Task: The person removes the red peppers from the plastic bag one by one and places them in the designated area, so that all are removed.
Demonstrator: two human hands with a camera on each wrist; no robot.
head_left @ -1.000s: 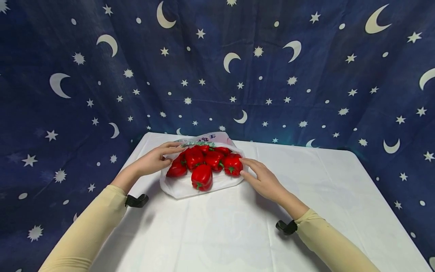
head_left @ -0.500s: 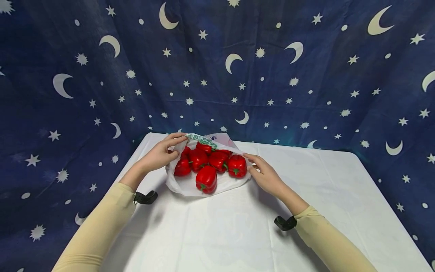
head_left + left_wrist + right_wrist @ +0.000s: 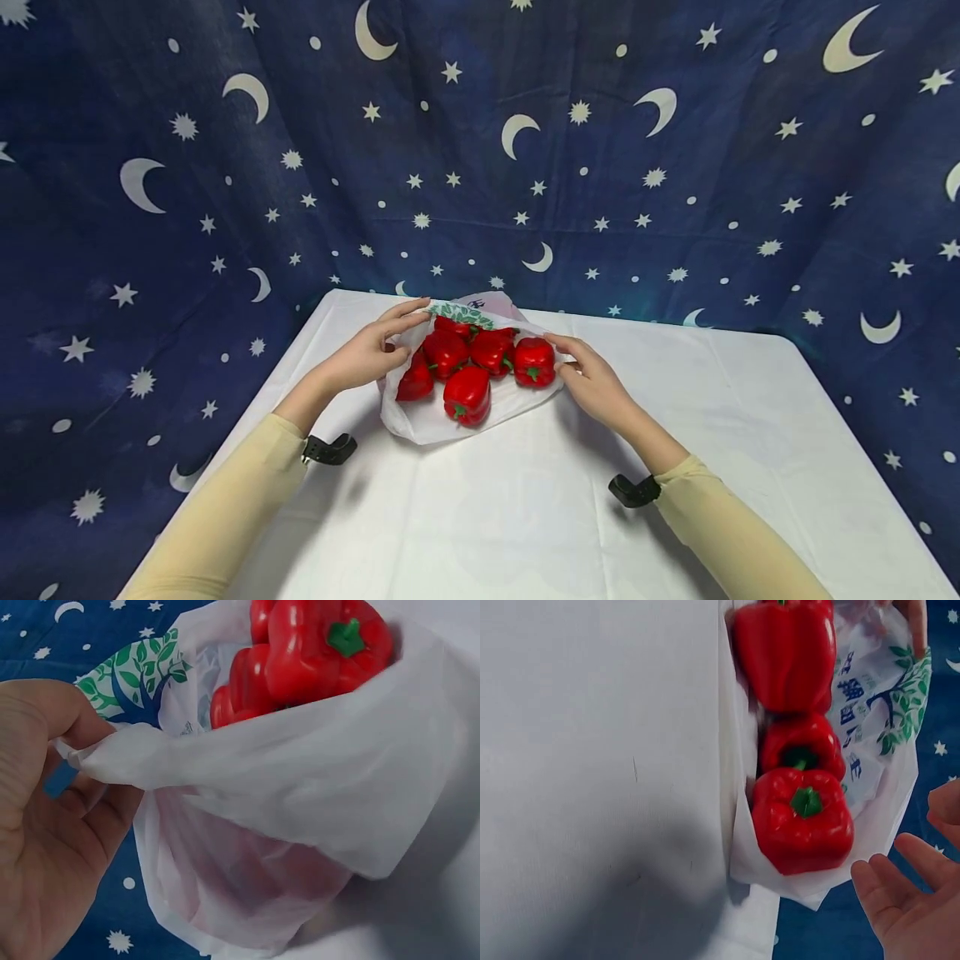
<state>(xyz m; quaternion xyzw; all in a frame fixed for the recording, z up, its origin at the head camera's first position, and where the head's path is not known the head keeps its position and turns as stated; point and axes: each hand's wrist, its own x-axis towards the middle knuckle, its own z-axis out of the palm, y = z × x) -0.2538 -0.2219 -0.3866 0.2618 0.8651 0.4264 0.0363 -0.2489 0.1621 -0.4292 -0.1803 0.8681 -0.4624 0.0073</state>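
A white plastic bag [image 3: 429, 428] with green leaf print lies with its mouth spread wide, and several red bell peppers [image 3: 468, 397] sit inside it. At its left side my left hand [image 3: 362, 360] pinches the bag's edge between thumb and fingers, plain in the left wrist view, where the plastic [image 3: 300, 761] is pulled taut below a pepper [image 3: 300, 652]. My right hand [image 3: 600, 387] is at the bag's right rim beside the rightmost pepper [image 3: 535, 363]. In the right wrist view its fingers [image 3: 881, 889] are loosely bent, fingertips right at the rim.
The bag rests toward the back left of a table under a white cloth [image 3: 510, 517]. Behind the table hangs a dark blue curtain [image 3: 465, 150] with moons and stars. Each forearm wears a black wrist strap [image 3: 330, 451].
The left hand has moved right and now pinches the bag's edge. Bag and peppers have shifted slightly right, and the right hand has moved a little right with the rim.
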